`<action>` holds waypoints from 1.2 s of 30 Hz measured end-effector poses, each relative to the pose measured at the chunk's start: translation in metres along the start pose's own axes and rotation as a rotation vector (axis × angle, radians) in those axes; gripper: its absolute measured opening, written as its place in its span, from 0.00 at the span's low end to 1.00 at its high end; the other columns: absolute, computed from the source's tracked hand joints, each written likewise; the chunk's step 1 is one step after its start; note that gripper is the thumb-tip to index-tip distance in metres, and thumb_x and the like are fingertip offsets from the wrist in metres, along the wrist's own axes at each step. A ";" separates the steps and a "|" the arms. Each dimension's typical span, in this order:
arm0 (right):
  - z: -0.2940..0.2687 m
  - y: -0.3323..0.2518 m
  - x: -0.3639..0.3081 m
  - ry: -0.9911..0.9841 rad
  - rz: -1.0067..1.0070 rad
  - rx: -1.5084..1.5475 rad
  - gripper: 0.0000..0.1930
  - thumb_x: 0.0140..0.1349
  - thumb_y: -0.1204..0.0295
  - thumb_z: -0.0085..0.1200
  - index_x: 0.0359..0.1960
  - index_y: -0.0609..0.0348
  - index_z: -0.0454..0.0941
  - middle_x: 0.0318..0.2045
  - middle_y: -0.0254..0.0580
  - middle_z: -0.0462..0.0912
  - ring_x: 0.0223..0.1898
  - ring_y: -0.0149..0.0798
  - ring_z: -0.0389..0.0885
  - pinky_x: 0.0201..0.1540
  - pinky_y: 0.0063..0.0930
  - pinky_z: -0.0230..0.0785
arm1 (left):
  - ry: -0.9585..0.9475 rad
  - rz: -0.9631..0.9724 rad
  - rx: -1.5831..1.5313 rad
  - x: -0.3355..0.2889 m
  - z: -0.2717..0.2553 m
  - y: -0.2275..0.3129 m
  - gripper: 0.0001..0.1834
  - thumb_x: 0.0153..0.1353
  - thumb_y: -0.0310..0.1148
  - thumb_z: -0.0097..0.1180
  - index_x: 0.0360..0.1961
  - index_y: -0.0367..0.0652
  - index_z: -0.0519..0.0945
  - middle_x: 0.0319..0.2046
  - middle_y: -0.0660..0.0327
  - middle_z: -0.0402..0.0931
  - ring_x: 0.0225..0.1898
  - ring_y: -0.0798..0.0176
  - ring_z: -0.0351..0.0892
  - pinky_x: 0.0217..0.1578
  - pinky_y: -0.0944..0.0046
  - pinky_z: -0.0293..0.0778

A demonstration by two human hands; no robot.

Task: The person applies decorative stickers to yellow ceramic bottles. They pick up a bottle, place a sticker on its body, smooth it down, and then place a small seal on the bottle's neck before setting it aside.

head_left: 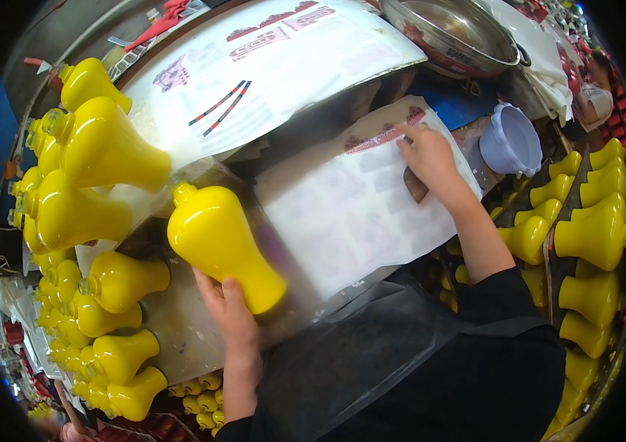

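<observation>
My left hand (230, 313) is closed around the lower part of a glossy yellow vase (213, 225), holding it tilted with its small neck toward the far left. My right hand (428, 156) rests over a white sheet (342, 214), its index finger and thumb at a red-and-purple patterned decal strip (372, 141) along the sheet's far edge. A brown flat wedge-shaped piece (415, 186), which looks like a scraper, juts out from under the right palm; the curled fingers that seem to keep it there are partly hidden.
More yellow vases (107, 144) crowd the left side, and others lie in racks (593, 236) at right. Beyond the sheet is a white board (291, 81) with decals and two thin dark strips (221, 107). A metal pan (460, 33) and a pale blue bucket (510, 140) stand at far right.
</observation>
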State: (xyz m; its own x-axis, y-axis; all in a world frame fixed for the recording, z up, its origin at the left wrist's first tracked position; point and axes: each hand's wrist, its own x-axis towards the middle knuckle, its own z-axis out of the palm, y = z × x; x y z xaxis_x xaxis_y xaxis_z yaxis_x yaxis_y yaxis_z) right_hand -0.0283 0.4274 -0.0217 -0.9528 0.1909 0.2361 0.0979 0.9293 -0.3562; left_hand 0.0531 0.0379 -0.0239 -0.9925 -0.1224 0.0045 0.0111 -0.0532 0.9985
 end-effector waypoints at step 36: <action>0.031 -0.002 0.021 -0.112 -0.450 0.204 0.06 0.61 0.68 0.61 0.31 0.56 0.86 0.31 0.48 0.83 0.34 0.55 0.83 0.39 0.47 0.77 | -0.530 -0.478 -0.164 -0.005 0.130 0.012 0.29 0.75 0.44 0.49 0.69 0.36 0.69 0.63 0.49 0.72 0.60 0.53 0.75 0.63 0.56 0.71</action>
State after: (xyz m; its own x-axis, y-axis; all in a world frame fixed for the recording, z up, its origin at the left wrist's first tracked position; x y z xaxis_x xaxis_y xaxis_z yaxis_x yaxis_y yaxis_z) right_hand -0.0578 0.4194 -0.0438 -0.9138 -0.2598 0.3122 -0.3768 0.8290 -0.4133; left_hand 0.0423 0.1664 -0.0049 -0.8189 0.4448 -0.3626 -0.4610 -0.1335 0.8773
